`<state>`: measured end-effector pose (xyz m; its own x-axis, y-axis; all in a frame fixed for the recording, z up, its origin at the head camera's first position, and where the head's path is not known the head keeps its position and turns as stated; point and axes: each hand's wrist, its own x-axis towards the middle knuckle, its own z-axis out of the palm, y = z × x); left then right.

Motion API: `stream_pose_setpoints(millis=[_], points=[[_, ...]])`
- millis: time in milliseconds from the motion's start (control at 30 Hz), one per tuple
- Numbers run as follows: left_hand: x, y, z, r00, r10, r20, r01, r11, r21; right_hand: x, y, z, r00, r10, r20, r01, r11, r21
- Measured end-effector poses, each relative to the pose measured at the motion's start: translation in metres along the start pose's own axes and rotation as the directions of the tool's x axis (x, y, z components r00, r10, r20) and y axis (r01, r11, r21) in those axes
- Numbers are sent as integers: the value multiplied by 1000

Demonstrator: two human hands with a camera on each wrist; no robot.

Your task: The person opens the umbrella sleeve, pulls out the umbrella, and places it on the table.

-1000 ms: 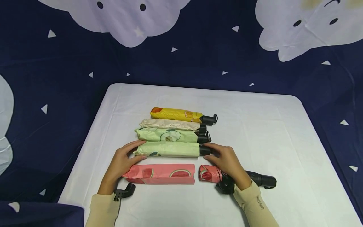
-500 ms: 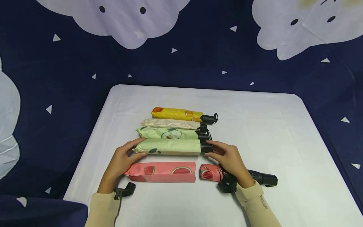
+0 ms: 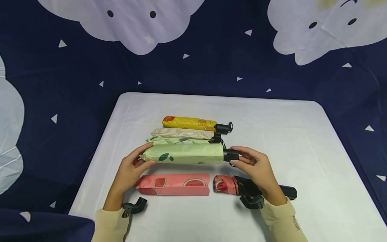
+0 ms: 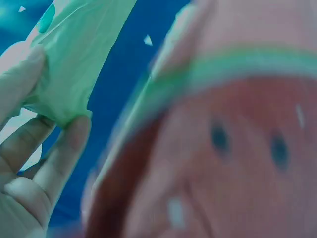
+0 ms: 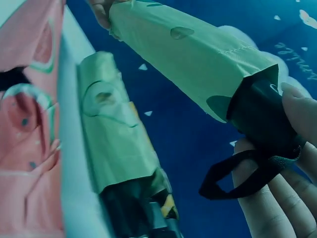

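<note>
Both hands hold a folded umbrella in a light green sleeve (image 3: pixel 184 154) with dark leaf prints, raised above the table. In the head view my left hand (image 3: pixel 130 168) pinches the sleeve's left end between thumb and fingers; the left wrist view shows the fingertips on the gathered green cloth (image 4: pixel 74 64). At the other end my right hand (image 3: pixel 257 168) grips the black handle (image 5: pixel 262 114), from which a wrist strap (image 5: pixel 237 173) hangs. Just behind lies an avocado-print green umbrella (image 3: pixel 182 140), partly covered by the raised one.
Farther back lie a beige umbrella (image 3: pixel 182 133) and a yellow one (image 3: pixel 188 123), side by side on the white table (image 3: pixel 272 127). In front are a flat pink watermelon sleeve (image 3: pixel 178 185) and a rolled pink umbrella (image 3: pixel 225 185), partly under the right forearm.
The light green umbrella has risen from the table and now overlaps the avocado-print one. My right hand has moved right and up with the handle; the left hand has shifted only slightly.
</note>
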<state>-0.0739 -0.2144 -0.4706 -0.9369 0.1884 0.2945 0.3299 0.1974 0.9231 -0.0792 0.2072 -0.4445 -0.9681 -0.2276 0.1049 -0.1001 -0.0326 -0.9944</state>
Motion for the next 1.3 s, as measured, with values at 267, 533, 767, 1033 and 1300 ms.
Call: stream_pose_setpoints(millis=[267,533,767,1033,1300], points=[[5,16,13,999,34,9,-31,972,-234,-16,-13,-14,1000,4,-9,-4,998,63],[15,19,29,976,205,71,-157,893,-422,-36,-15,-27,997,-78,2,78,994,73],[10,21,36,982,130,140,-64,914,-401,-42,-15,-29,997,-79,24,77,992,102],[1,29,34,982,3,190,37,979,-203,-40,-12,-25,992,-85,95,75,991,108],[-2,36,31,982,12,190,30,977,-213,-39,-10,-19,996,-22,85,26,999,-44]])
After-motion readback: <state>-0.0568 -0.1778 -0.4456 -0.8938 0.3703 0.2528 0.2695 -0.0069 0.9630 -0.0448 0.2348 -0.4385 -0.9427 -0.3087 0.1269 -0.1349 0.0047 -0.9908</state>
